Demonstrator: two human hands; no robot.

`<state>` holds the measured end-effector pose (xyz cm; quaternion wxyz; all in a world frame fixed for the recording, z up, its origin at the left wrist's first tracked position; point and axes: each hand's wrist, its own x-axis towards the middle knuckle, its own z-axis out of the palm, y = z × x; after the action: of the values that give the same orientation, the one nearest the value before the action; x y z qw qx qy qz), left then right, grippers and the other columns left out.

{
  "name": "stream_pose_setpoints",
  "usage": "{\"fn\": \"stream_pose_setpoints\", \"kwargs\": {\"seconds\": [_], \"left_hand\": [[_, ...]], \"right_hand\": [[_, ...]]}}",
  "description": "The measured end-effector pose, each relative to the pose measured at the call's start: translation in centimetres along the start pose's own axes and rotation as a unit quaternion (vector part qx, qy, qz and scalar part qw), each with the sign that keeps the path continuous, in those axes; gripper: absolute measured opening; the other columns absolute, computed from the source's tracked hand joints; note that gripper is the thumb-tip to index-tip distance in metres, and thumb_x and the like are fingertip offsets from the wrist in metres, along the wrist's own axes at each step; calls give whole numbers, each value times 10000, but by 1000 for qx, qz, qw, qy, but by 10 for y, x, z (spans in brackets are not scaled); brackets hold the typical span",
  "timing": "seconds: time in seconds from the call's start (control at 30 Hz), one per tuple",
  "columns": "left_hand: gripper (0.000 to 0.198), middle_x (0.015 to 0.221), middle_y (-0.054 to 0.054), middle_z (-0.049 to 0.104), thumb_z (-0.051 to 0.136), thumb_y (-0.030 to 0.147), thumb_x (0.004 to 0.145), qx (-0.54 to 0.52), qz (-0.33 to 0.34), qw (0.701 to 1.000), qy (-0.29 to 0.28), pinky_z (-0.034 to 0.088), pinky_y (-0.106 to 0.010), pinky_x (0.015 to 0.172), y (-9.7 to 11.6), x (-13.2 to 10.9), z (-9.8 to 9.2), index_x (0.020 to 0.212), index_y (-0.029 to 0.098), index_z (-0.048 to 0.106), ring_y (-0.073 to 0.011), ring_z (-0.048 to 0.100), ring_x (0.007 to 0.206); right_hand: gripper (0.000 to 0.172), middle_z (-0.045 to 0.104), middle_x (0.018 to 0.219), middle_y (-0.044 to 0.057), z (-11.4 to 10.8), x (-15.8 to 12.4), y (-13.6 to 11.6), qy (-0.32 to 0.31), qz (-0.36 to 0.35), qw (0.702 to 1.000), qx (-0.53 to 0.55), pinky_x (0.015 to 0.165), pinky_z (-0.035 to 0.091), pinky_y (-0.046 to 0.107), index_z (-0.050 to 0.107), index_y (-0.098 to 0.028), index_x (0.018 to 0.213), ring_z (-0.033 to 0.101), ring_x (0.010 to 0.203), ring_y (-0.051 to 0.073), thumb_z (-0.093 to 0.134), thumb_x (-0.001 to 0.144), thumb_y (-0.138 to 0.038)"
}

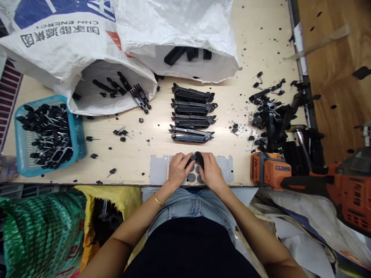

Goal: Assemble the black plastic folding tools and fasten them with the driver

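Close together at the table's front edge, my two hands each grip a small black plastic part. My left hand (179, 168) is closed on a black part with a round, holed end (191, 158). In my right hand (213, 172) is a black elongated part (199, 159), its rounded tip pointing away from me. The two parts nearly meet; whether they touch I cannot tell. Below the hands lies a grey sheet with dark round spots (191, 177). Beyond them, several long black folded plastic assemblies (193, 137) are stacked in a row.
A blue basket (79, 135) of black-headed screws stands left. White woven sacks (185, 23) with black parts lie open behind. Loose screws (123, 133) dot the table. On the right are piled black parts (271, 119) and an orange cordless power tool (271, 170) at the edge.
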<state>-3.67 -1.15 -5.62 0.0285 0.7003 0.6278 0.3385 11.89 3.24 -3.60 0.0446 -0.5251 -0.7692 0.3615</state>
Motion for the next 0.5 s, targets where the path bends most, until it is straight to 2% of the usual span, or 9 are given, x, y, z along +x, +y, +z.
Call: {"fn": "stream_pose_setpoints", "kwargs": {"seconds": [0.2,0.4,0.5], "left_hand": [[234,772,-48,476,596,197,937,27,5,1000,1,384,-288,673,4,1,2,1112,55,658,-162,443,746],[231,758,-53,492,550,249,970,107,60,992,-21,356,-303,646,-3,9,-4,1092,75,640,-175,433,721],[232,766,-49,492,534,275,978,94,98,990,-46,368,-292,640,-4,13,-3,1081,93,634,-172,439,722]], "right_hand": [[522,474,1266,48,9,1,10,48,-42,998,-2,1018,525,282,496,-183,1350,446,1170,95,447,834,-250],[543,463,1265,74,1,0,5,-5,-4,1000,-9,969,529,295,486,-185,1377,472,1143,111,437,843,-272],[548,461,1259,90,0,0,3,-4,-6,1000,-12,948,523,287,486,-170,1382,475,1130,116,434,846,-272]]}}
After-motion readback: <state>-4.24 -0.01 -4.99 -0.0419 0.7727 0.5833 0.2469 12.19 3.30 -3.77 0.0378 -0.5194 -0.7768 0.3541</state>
